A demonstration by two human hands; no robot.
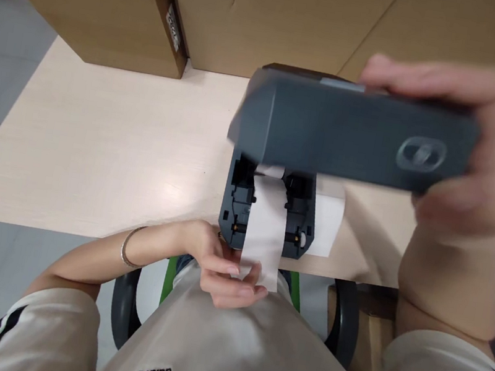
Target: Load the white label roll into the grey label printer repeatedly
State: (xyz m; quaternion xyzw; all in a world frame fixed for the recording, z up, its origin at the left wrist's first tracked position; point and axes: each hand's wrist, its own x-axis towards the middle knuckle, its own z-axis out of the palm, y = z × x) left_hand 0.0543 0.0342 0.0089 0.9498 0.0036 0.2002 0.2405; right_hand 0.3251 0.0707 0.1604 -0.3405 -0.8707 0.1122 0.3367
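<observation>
A dark grey label printer (236,199) stands at the table's front edge with its inside exposed. A white paper strip (268,214) runs out over its front roller and past the edge. My left hand (229,270) is at the printer's front, its fingers closed around the strip's loose end. Raised above the printer, my right hand (483,148) grips the right end of the dark grey printer lid (340,131), which has an oval mark on it. Hand and lid are blurred by motion. The lid covers the printer's rear, so any hinge is hidden.
A white box or stack of paper (328,223) lies right of the printer on the pale wooden table (117,146). A cardboard box (101,12) stands at the back left. A large cardboard panel (274,14) rises behind the table. Chair armrests (342,326) flank my body.
</observation>
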